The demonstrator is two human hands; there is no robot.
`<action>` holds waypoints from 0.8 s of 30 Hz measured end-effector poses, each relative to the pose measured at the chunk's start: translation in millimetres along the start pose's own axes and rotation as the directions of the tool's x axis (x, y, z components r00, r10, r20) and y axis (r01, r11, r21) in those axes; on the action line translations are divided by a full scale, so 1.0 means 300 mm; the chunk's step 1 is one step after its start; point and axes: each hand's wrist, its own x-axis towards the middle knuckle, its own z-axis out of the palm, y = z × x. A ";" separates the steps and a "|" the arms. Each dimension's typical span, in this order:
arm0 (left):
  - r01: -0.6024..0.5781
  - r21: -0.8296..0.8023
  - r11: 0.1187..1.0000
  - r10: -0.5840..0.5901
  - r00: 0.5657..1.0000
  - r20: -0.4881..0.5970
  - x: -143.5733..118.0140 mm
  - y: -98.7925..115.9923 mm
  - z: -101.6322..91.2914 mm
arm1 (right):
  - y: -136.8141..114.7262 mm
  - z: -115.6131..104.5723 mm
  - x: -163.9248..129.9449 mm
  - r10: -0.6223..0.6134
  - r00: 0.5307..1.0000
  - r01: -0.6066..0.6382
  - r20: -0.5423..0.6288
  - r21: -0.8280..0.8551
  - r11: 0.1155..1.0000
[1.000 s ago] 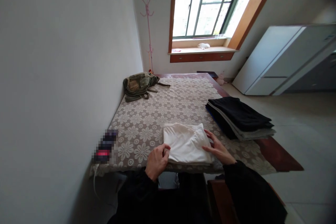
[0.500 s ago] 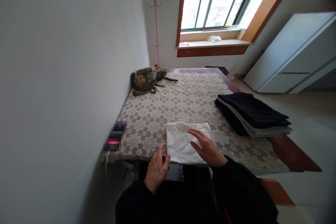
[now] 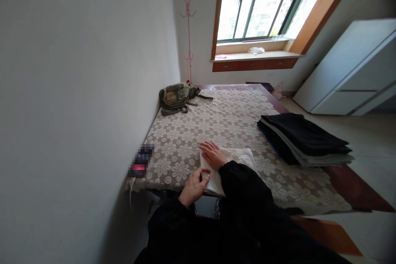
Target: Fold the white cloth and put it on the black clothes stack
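Note:
A folded white cloth [image 3: 241, 157] lies near the front edge of a table covered with a flowered lace cloth [image 3: 216, 128]. My right hand [image 3: 213, 154] reaches across it and rests flat on its far left corner, fingers spread. My left hand [image 3: 194, 185] pinches the cloth's near left edge between thumb and fingers. My dark right sleeve hides much of the white cloth.
A stack of folded dark and grey clothes [image 3: 305, 138] sits on the table's right side. A green backpack [image 3: 176, 97] lies at the far left by the wall. A small blurred object [image 3: 140, 161] sits at the near left edge. White cabinets [image 3: 352, 78] stand right of the table.
My right hand has slid from the cloth's right edge across its top to the far left corner. My left hand has kept its place at the near left edge.

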 end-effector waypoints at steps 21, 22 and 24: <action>0.158 -0.248 0.956 -0.078 0.949 0.306 -0.054 -0.064 0.038 | -0.006 0.018 -0.012 0.014 0.988 0.023 0.154 -0.237 0.971; 0.151 -0.244 0.958 -0.074 0.952 0.296 -0.059 -0.069 0.042 | -0.006 0.018 -0.013 0.014 0.988 0.024 0.154 -0.237 0.971; 0.134 -0.235 0.963 -0.068 0.961 0.269 -0.062 -0.076 0.049 | -0.007 0.017 -0.013 0.013 0.988 0.025 0.154 -0.237 0.971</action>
